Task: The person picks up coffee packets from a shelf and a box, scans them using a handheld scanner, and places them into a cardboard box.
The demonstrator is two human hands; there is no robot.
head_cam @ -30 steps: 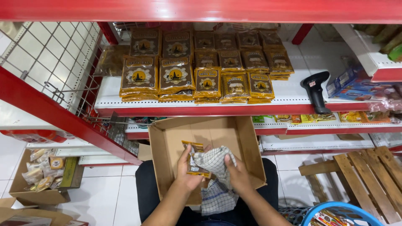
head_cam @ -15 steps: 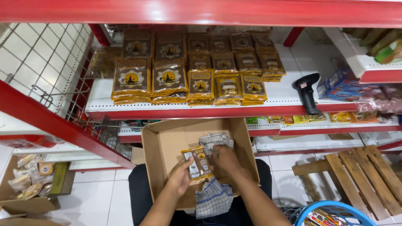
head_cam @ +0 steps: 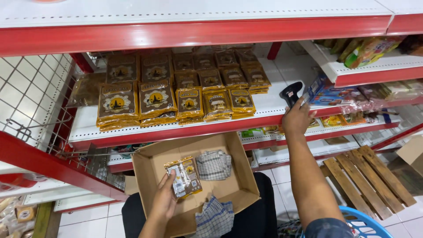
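Left hand [head_cam: 164, 200] pinches a snack packet [head_cam: 183, 177] over the open cardboard box [head_cam: 147, 169] — right hand [head_cam: 297, 118] grips the black scanner [head_cam: 291, 93] at the shelf edge [head_cam: 185, 131].

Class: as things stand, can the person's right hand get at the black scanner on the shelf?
Probably yes. The right hand is already raised to the shelf, its fingers at the scanner, with nothing between them.

The right hand [head_cam: 297, 118] covers the lower part of the black scanner [head_cam: 291, 93], so its grip cannot be seen. The left hand's [head_cam: 165, 200] palm is hidden behind the small packet [head_cam: 183, 177] it holds. The checked cloth [head_cam: 214, 219] runs off the bottom edge. The blue basket [head_cam: 365, 224] is cut by the lower edge. Packets [head_cam: 227, 58] at the shelf's back lie in shadow, their print unreadable.
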